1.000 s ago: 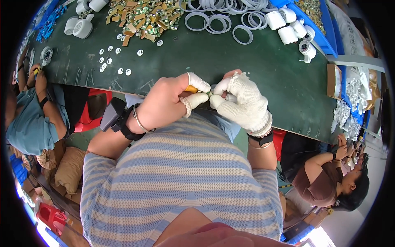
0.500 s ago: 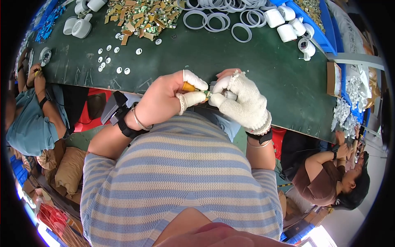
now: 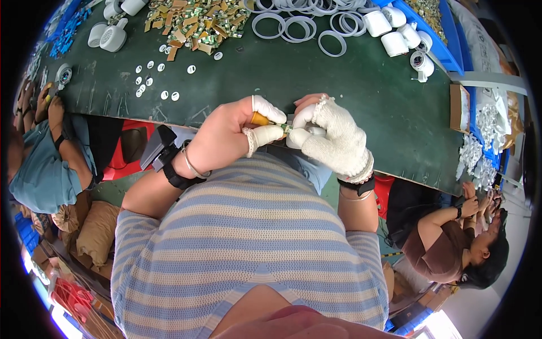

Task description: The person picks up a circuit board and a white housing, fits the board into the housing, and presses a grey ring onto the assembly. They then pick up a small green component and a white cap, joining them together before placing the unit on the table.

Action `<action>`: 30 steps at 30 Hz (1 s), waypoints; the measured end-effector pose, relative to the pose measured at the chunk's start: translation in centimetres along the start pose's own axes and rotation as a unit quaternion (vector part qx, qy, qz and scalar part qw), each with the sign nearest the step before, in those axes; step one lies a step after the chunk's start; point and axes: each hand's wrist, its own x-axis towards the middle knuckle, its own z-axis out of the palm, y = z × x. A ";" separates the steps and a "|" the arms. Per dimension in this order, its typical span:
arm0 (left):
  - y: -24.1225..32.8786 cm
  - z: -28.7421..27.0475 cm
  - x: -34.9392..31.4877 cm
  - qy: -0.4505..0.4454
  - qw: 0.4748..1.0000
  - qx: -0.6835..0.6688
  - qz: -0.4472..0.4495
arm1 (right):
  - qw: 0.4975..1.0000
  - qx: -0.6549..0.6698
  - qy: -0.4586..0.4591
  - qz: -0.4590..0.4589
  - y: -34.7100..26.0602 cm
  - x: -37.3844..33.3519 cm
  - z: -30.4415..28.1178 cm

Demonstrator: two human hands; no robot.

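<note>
My left hand (image 3: 223, 131), with white covers on thumb and forefinger, is closed in a pinch on a small green circuit board (image 3: 285, 128). An orange-yellow rounded piece (image 3: 259, 119) shows between those fingers; whether it is a finger cover or a held part I cannot tell. My right hand (image 3: 333, 135), in a white knitted glove with some bare fingertips, is closed around a small grey-white part (image 3: 317, 131), mostly hidden by the fingers. Both hands meet at the front edge of the green table (image 3: 243, 79), the board against the right fingertips.
Ahead lie a heap of small circuit boards (image 3: 197, 25), grey rings (image 3: 268, 26) and small white discs (image 3: 164, 95). White housings (image 3: 393, 45) stand at the back right beside a blue bin (image 3: 432, 42), others (image 3: 113, 38) at the back left. Co-workers sit on both sides.
My hands stay in nearly the same place, with the grey-white part turned slightly in my right fingers. At the left, a co-worker's hands have shifted.
</note>
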 end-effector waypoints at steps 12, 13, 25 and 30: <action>0.0 0.3 -0.1 -0.023 0.999 -0.017 -0.020 | 0.998 0.051 -0.037 0.019 0.3 -0.2 -0.4; 0.1 0.1 -0.1 -0.021 0.999 -0.017 -0.019 | 0.998 0.057 -0.012 0.033 0.1 -0.1 -0.2; 1.1 0.5 -1.1 0.047 0.977 0.195 0.074 | 0.985 -0.128 0.004 -0.115 -1.1 1.4 -0.1; 0.1 -0.3 -0.3 0.027 0.967 0.225 0.114 | 0.988 -0.135 -0.025 -0.066 -1.1 0.8 -0.1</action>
